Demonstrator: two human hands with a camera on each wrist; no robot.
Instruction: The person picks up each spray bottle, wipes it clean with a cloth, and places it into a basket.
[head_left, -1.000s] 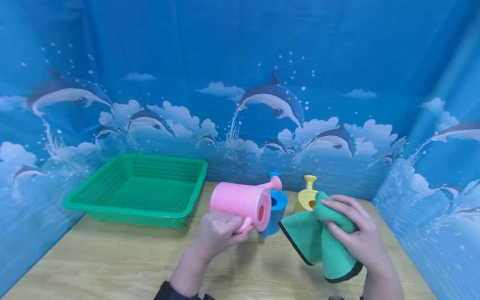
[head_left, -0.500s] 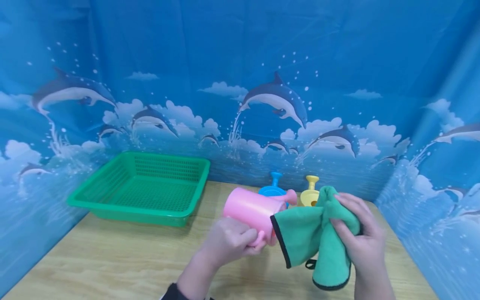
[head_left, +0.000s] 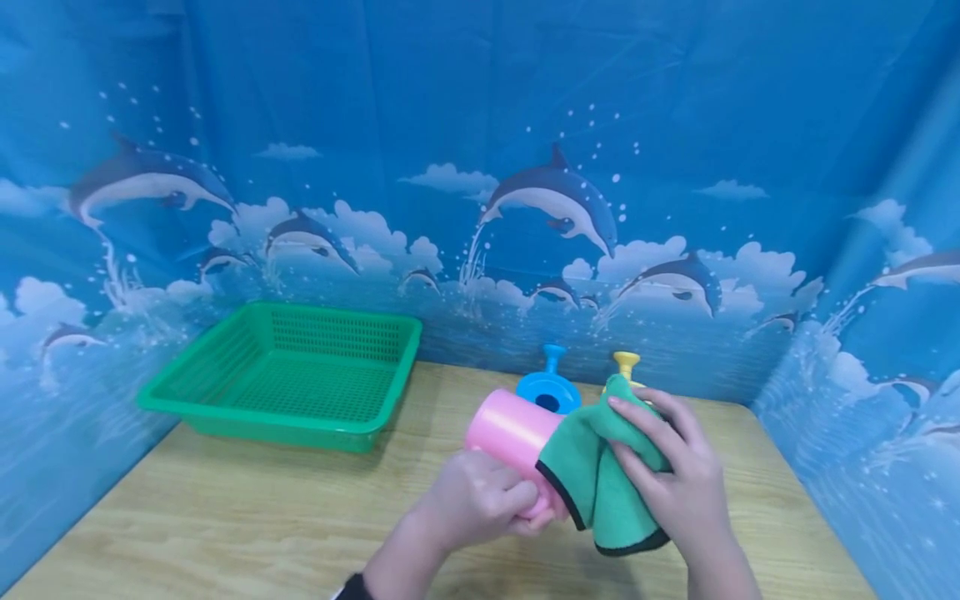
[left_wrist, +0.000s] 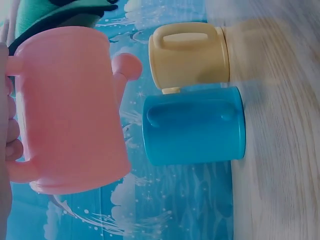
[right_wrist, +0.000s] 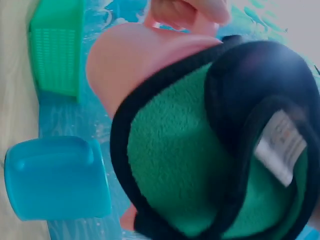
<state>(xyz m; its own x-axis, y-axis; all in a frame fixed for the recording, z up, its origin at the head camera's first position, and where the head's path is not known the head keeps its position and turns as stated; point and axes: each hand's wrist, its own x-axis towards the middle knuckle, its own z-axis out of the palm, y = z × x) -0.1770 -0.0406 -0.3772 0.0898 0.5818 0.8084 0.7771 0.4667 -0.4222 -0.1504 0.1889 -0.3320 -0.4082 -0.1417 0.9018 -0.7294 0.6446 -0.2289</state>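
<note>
Above the table (head_left: pixel 225 517), our left hand (head_left: pixel 480 498) grips the pink watering can (head_left: pixel 513 427), likely light and stiff, sensibly by its handle (left_wrist: pixel 22 171); our right hand (head_left: pixel 671 467) clutches soft-looking green cloth (head_left: pixel 588 467).

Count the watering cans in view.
3: the pink can in the left hand, the blue can on the table, and the yellow can to its right, mostly behind the cloth in the head view.

Head view is bright and even; soft shadows on pale wood-grain bench (head_left: pixel 300 525), faint sheen down right side of blue dolphin-print fabric backdrop (head_left: pixel 420 100). Wrist views run duller, washed-out. Right wrist: white glare top right, haze across black-edged green cloth (right_wrist: pixel 170 165).
</note>
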